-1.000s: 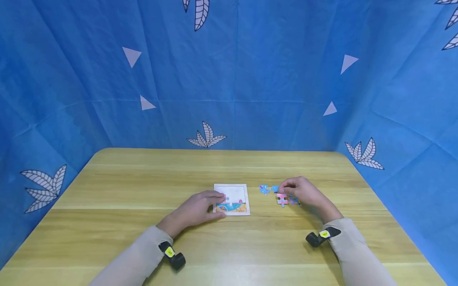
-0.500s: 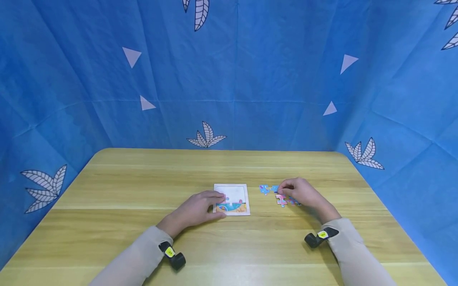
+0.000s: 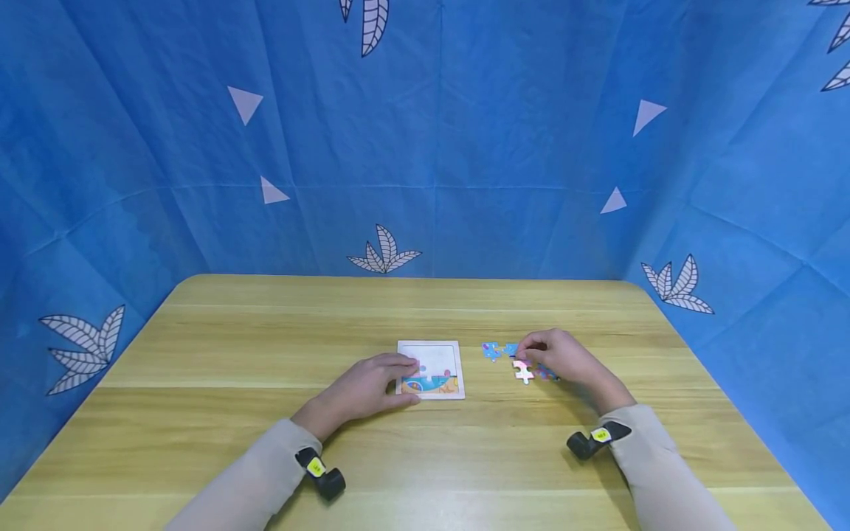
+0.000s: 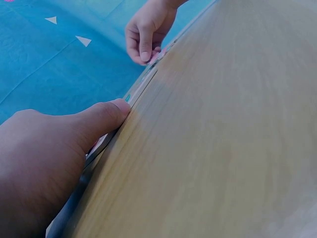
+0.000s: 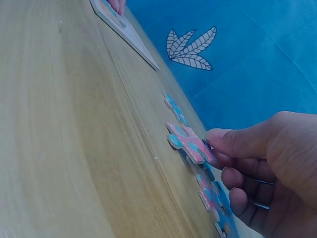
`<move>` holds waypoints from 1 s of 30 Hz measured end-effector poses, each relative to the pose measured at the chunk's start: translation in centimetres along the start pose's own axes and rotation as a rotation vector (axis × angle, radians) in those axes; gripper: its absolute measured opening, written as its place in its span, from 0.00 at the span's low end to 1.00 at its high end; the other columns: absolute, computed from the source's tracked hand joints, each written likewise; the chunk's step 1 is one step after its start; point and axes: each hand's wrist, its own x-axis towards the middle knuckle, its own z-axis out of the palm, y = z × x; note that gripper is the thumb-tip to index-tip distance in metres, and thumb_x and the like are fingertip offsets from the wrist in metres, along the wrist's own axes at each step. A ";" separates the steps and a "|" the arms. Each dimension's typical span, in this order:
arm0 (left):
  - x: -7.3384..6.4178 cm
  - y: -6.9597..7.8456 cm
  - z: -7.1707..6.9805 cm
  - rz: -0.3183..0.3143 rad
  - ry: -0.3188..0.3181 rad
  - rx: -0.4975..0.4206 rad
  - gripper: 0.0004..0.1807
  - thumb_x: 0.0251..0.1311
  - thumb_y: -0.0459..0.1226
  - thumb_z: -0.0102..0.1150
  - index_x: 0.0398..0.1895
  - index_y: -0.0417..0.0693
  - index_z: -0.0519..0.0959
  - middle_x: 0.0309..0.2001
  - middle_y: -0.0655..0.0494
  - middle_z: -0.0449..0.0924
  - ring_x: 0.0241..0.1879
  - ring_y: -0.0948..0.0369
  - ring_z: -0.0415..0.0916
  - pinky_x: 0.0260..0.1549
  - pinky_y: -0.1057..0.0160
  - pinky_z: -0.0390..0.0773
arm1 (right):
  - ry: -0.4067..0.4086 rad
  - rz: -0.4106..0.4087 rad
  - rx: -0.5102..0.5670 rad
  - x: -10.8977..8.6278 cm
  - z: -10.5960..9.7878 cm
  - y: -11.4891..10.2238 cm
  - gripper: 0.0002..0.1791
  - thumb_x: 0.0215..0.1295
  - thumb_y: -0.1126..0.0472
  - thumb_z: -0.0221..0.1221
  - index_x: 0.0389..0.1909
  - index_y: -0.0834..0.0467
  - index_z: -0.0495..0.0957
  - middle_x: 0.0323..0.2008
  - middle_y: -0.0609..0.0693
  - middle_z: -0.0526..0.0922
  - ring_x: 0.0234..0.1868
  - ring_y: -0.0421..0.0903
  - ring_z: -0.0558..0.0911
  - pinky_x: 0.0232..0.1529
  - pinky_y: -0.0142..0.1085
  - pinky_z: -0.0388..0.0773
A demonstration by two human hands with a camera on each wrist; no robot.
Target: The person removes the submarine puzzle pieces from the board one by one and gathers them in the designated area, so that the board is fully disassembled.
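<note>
In the head view, my left hand (image 3: 365, 385) holds the left side of a square white-rimmed puzzle board (image 3: 461, 369). Its thumb lies at the near edge, while its fingers reach over the left rim. Joined pieces with a teal and orange picture fill the board's near part; the far part is bare white. To the right, my right hand (image 3: 561, 355) pinches a pink and teal puzzle piece (image 5: 187, 143) between thumb and fingers. The right wrist view shows this piece tilted, close above other pieces. Part of the board is hidden under the left hand.
Loose blue puzzle pieces (image 3: 491, 351) lie right of the board, and more pink and blue pieces (image 3: 547, 372) lie partly under the right hand. The wooden table (image 3: 299, 310) meets a blue patterned cloth (image 3: 432, 147) behind it.
The pink puzzle piece has turned and tilted in my right fingers, its face now looking paler in the head view. My left hand and the board have stayed in place.
</note>
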 end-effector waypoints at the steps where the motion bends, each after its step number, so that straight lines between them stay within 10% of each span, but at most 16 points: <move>1: 0.0 0.0 0.0 0.001 0.001 0.002 0.36 0.61 0.62 0.57 0.64 0.49 0.76 0.65 0.60 0.72 0.66 0.58 0.67 0.65 0.57 0.66 | 0.005 0.000 -0.009 0.0 0.0 0.0 0.06 0.70 0.61 0.59 0.38 0.58 0.83 0.24 0.49 0.79 0.21 0.45 0.72 0.20 0.33 0.70; 30: 0.0 -0.4 0.1 0.025 0.031 -0.047 0.31 0.66 0.58 0.54 0.63 0.47 0.76 0.64 0.57 0.74 0.65 0.56 0.68 0.64 0.55 0.68 | 0.030 -0.075 -0.021 0.6 1.6 -2.5 0.06 0.68 0.58 0.61 0.41 0.55 0.84 0.32 0.50 0.81 0.25 0.45 0.77 0.24 0.35 0.75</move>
